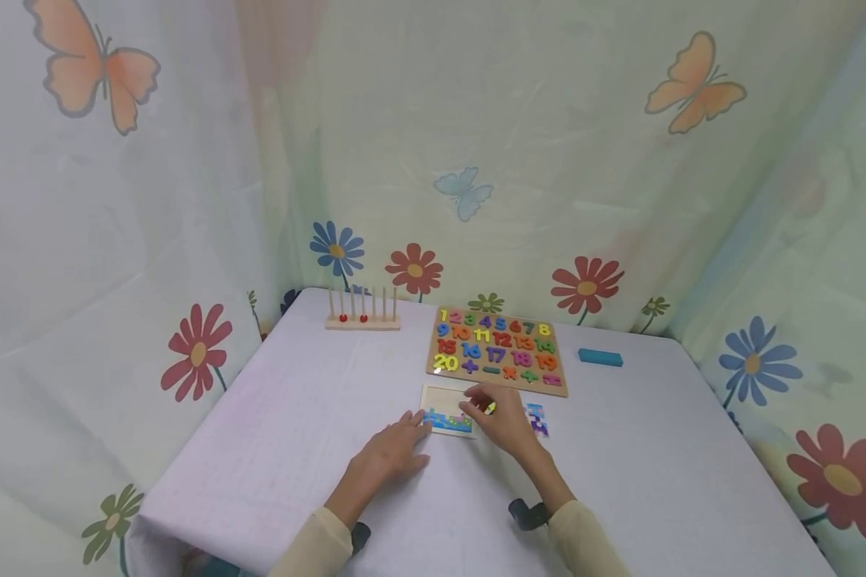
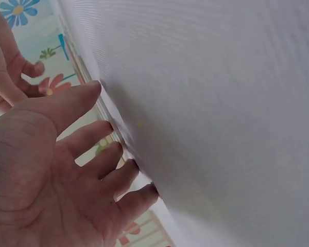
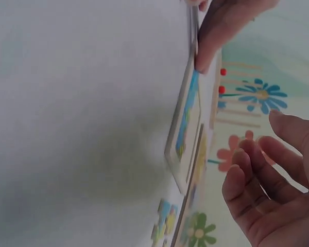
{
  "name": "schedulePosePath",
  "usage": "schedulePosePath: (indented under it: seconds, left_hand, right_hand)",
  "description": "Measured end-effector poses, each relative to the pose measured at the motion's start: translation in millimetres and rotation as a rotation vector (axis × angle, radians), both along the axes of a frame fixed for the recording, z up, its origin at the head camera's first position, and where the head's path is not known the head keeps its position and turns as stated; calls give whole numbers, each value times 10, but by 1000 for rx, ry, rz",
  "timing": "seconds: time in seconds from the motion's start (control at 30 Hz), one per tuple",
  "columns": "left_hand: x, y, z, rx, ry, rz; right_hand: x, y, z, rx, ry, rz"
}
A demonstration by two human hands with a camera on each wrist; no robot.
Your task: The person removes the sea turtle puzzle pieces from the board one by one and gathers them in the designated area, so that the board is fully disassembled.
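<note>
A small wooden puzzle tray (image 1: 443, 395) lies in front of me, with blue and green picture pieces along its near side. My left hand (image 1: 390, 450) rests at its left edge with fingers extended; the right wrist view shows those fingertips (image 3: 203, 59) touching the tray (image 3: 170, 152). Above the tray's right side hovers my right hand (image 1: 505, 421), thumb and fingers loosely bent. In the right wrist view nothing shows between that hand's fingers (image 3: 234, 182). A small yellow-green bit (image 1: 491, 408) shows beside it, too small to identify. Loose puzzle pieces (image 1: 537, 419) lie right of the hand.
Behind the tray lies a number board (image 1: 495, 353) with colourful numerals and signs. A wooden peg stand (image 1: 364, 323) with two red beads stands at the back left. At the back right is a teal block (image 1: 600, 357). Flowered curtains (image 1: 433, 104) surround the white-covered table (image 1: 260, 473).
</note>
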State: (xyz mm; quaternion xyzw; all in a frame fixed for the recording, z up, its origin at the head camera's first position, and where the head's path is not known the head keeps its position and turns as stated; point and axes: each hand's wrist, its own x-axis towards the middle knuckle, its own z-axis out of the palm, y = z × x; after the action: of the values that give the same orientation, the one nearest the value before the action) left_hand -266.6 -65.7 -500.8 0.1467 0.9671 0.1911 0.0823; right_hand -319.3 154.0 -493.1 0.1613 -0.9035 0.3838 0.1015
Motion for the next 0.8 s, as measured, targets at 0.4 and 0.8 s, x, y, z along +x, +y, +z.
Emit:
schedulePosePath:
  seconds: [0.4, 0.8]
  left_hand:
    - [-20, -69, -12, 53, -32, 2]
    - [65, -51, 34, 8, -30, 22]
  right_hand:
    - [-155, -353, -298, 43, -119, 138]
    - [-183, -382, -304, 22, -201, 84]
